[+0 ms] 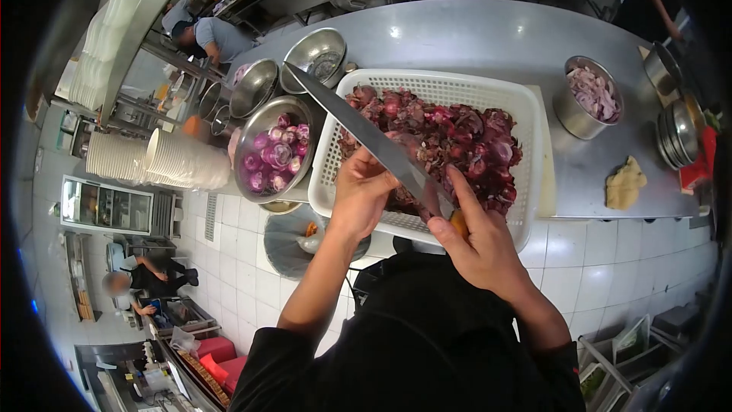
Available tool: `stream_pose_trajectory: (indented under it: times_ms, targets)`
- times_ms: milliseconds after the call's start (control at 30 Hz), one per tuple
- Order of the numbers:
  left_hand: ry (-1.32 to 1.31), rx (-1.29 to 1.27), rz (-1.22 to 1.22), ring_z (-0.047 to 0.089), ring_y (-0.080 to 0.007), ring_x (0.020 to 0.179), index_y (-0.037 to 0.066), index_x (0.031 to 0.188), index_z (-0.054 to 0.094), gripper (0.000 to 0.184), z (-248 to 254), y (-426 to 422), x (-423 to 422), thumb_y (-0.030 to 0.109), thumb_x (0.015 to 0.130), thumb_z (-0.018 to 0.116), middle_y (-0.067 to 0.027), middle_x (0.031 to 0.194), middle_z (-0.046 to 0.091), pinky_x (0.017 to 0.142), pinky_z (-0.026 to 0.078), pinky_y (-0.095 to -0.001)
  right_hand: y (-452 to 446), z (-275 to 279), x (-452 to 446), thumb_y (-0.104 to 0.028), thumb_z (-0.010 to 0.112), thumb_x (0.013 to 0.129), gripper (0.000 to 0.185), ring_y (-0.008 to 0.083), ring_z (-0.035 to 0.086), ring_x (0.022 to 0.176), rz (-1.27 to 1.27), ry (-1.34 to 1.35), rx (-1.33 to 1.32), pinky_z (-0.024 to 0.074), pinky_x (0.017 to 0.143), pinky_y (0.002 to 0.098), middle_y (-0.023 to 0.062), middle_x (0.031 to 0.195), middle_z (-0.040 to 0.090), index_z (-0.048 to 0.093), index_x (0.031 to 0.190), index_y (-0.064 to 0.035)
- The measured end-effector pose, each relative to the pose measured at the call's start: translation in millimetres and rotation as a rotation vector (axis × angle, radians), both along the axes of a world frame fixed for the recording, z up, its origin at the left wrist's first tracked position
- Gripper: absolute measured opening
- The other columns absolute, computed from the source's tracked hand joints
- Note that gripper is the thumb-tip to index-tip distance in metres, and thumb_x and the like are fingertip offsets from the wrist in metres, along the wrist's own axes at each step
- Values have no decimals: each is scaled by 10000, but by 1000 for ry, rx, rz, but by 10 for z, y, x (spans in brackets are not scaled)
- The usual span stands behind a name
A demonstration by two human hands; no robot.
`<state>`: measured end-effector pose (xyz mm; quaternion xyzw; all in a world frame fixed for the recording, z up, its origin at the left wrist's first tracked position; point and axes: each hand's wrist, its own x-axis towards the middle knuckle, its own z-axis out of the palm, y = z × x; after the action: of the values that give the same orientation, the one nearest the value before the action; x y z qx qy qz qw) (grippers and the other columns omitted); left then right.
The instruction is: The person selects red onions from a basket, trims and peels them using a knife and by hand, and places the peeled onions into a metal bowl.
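Note:
My right hand [484, 248] is closed round the orange-yellow handle of a large knife [358, 123]. Its long blade slants up and to the left across the white basket [438, 80]. Close to the blade's lower edge is my left hand [364, 194], its fingers curled and partly hidden behind the steel. Whatever those fingers hold, if anything, I cannot make out. Red onions and loose dark skins [476, 133] fill much of the basket beneath both hands. To the left, peeled purple onions [276, 154] lie in a steel bowl [245, 137].
More steel bowls [320, 49] stand behind the onion bowl. On the steel counter [488, 30], a pot [583, 127] of cut onion and a yellowish cloth [625, 185] lie to the right. A lined bin [282, 252] stands below the counter edge. Other people are farther off.

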<state>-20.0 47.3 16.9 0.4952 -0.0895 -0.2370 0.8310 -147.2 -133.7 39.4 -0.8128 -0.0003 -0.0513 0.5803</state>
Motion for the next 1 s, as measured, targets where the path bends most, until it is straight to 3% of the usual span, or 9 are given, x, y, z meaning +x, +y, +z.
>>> stream_pose_trajectory:
  times_ms: [133, 400, 767, 1000]
  targets:
    - [19, -1, 17, 655, -176, 1042, 11, 1295, 577, 474, -7, -32, -35, -95, 849, 697, -59, 1113, 680, 923, 540, -327, 10, -18, 6, -308, 639, 956, 708, 463, 666, 1010, -6, 0, -13, 528, 846, 435, 335, 1211, 601, 333, 1474, 66]
    - [-110, 41, 34, 658, -169, 1024, -4, 1194, 608, 383, -9, -115, -109, -133, 839, 668, -70, 1106, 685, 905, 550, -318, -5, 58, 2, -328, 619, 966, 695, 438, 688, 791, -17, 87, -32, 525, 696, 455, 276, 840, 665, 345, 1462, 75]
    - [-86, 185, 61, 660, -166, 1026, -19, 1205, 597, 378, 76, -150, -252, -105, 845, 675, -83, 1111, 688, 895, 557, -324, 84, -35, -2, -333, 609, 974, 694, 439, 685, 810, -43, 5, -55, 527, 706, 467, 267, 892, 677, 331, 1464, 73]
    - [-169, 225, 102, 662, -159, 1006, -16, 1219, 590, 384, -23, -194, -387, -106, 853, 659, -79, 1111, 691, 887, 545, -317, 130, 38, 87, -346, 605, 977, 692, 433, 667, 729, -5, 55, -60, 504, 642, 482, 220, 769, 658, 332, 1453, 77]
